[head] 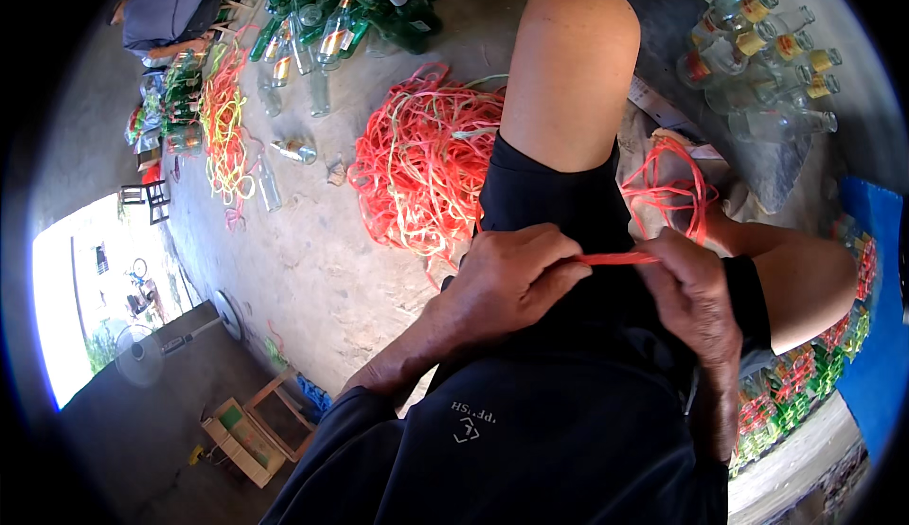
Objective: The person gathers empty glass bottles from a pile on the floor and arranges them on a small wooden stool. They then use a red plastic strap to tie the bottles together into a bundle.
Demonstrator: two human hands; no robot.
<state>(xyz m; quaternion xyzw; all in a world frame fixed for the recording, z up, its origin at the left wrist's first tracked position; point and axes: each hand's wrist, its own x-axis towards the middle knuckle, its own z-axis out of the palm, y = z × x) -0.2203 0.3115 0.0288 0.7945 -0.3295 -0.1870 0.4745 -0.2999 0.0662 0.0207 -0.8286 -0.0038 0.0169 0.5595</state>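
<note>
A short length of red plastic twine [616, 259] runs level between my two hands, above my dark shorts. My left hand [522, 273] pinches one end of that stretch between thumb and forefinger. The other end is gripped by my right hand [685, 287], whose fingertips are partly hidden. Loose loops of red twine [671, 188] hang beyond my right hand, beside my bent leg. On the floor past my left hand lies a large tangled heap of red twine [426, 163] with some pale yellow strands in it.
Green and clear glass bottles [341, 14] are piled on the floor ahead. More clear bottles [770, 56] stand and lean at the right. A bent-over person [174, 10] works at far left near red and yellow twine [226, 120]. A standing fan [138, 354] and a cardboard box [245, 443] are lower left.
</note>
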